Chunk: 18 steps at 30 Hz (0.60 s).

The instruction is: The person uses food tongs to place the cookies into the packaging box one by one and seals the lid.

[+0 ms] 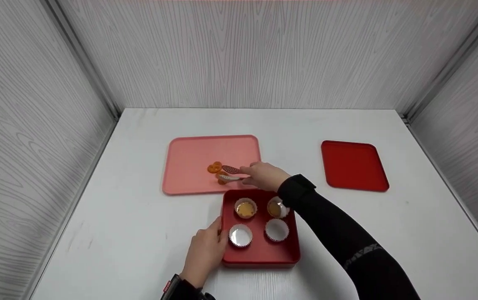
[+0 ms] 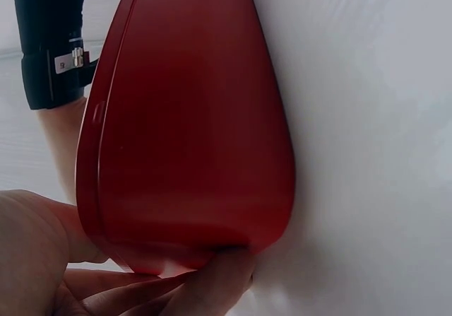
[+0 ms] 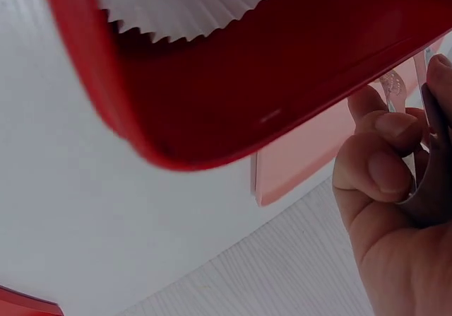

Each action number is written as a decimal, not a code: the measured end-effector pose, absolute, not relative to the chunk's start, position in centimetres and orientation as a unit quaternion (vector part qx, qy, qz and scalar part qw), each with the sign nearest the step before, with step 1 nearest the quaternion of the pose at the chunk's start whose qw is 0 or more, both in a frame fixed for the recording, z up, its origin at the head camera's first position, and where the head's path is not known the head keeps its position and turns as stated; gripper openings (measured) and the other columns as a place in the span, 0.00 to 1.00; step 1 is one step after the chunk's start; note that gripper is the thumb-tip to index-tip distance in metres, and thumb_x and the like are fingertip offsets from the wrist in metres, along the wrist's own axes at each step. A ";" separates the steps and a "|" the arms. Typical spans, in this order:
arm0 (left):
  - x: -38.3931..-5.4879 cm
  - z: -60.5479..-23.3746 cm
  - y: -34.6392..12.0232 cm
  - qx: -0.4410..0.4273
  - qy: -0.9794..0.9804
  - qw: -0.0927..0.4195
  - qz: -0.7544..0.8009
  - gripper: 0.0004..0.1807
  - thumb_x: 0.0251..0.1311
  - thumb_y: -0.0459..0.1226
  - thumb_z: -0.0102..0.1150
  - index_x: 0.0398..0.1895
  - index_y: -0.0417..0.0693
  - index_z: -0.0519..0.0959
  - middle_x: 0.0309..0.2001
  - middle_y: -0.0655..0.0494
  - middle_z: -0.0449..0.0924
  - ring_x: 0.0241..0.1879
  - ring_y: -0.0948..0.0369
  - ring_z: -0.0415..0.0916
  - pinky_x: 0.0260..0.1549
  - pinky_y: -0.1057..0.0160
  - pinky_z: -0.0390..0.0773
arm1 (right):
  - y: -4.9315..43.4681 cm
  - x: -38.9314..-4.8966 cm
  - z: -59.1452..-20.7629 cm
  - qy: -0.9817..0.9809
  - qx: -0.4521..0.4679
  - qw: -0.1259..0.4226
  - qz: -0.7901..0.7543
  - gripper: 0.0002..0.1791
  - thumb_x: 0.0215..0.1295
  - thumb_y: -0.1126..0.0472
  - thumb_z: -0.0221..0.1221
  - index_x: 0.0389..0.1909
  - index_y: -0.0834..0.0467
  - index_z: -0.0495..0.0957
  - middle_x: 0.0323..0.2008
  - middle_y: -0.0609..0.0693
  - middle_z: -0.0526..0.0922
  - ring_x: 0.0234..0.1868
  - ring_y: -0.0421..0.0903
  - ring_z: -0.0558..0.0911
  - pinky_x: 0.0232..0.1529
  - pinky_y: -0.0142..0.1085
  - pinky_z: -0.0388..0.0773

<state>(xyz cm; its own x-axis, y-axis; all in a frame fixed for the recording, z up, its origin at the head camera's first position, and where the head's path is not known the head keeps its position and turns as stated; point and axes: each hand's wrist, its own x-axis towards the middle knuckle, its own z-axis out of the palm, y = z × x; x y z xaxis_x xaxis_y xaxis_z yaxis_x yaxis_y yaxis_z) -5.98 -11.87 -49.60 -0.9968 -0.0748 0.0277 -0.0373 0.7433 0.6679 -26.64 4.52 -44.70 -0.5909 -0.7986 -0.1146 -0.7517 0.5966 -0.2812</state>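
Note:
My right hand [image 1: 267, 176] holds a pair of small tongs [image 1: 231, 169] over the pink tray [image 1: 189, 160]. Their perforated tips stand apart, at either side of an orange slice [image 1: 222, 182]. A second orange slice [image 1: 214, 168], with holes through it, lies just beside it on the tray. With my left hand [image 1: 206, 246] I grip the left wall of a deep red box [image 1: 260, 255]; in the left wrist view the fingers [image 2: 219, 281] wrap its corner. Inside the box stand several white paper baking cups [image 1: 277, 230], and the two far ones have yellowish pieces at the bottom.
A flat red tray [image 1: 355, 166] lies on the white table [image 1: 126, 175] at the right. The box stands at the near edge of the pink tray, under my right forearm. Pale wood-grain panels [image 1: 255, 54] enclose the table at the back and both sides.

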 end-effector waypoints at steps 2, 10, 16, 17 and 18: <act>-6.0 -49.6 -11.9 0.029 -0.934 0.026 -0.356 0.15 0.70 0.35 0.57 0.56 0.41 0.79 0.40 0.45 0.88 0.35 0.53 0.85 0.31 0.50 0.80 | 4.2 -26.8 -44.7 0.887 -0.434 0.121 -0.104 0.13 0.75 0.55 0.59 0.49 0.61 0.79 0.37 0.57 0.82 0.36 0.52 0.78 0.41 0.44 0.76; -6.0 -49.4 -12.0 0.031 -0.935 0.023 -0.352 0.14 0.70 0.35 0.57 0.56 0.42 0.79 0.40 0.45 0.88 0.34 0.54 0.84 0.31 0.51 0.80 | 3.1 -26.8 -44.5 0.891 -0.414 0.147 -0.114 0.13 0.75 0.56 0.59 0.52 0.60 0.81 0.41 0.56 0.85 0.40 0.51 0.80 0.50 0.45 0.79; -6.1 -49.4 -11.8 0.026 -0.936 0.029 -0.349 0.11 0.70 0.35 0.57 0.52 0.43 0.79 0.39 0.45 0.88 0.34 0.53 0.85 0.30 0.51 0.79 | 2.6 -26.2 -43.8 0.891 -0.420 0.136 -0.109 0.11 0.75 0.57 0.60 0.45 0.62 0.81 0.37 0.56 0.85 0.39 0.53 0.81 0.48 0.46 0.78; -6.1 -49.5 -11.8 0.024 -0.937 0.032 -0.348 0.11 0.70 0.35 0.57 0.52 0.42 0.79 0.39 0.45 0.88 0.34 0.52 0.85 0.30 0.51 0.80 | 2.6 -26.2 -43.8 0.891 -0.421 0.133 -0.105 0.11 0.75 0.57 0.60 0.44 0.62 0.81 0.36 0.57 0.85 0.39 0.54 0.81 0.48 0.46 0.78; -6.1 -49.5 -11.8 0.023 -0.937 0.034 -0.347 0.11 0.70 0.35 0.57 0.51 0.42 0.79 0.39 0.45 0.88 0.34 0.52 0.86 0.30 0.51 0.80 | 2.6 -26.2 -43.9 0.891 -0.424 0.129 -0.100 0.11 0.74 0.57 0.60 0.44 0.62 0.80 0.35 0.57 0.85 0.38 0.54 0.81 0.47 0.46 0.77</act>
<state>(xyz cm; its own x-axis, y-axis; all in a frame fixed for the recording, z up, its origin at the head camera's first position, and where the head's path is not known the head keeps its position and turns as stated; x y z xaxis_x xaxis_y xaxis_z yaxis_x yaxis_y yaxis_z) -6.08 -11.83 -49.49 -0.9966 -0.0664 0.0485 -0.0188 0.7578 0.6522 -26.21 2.56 -43.86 -0.6078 -0.7808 -0.1447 -0.7295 0.6209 -0.2869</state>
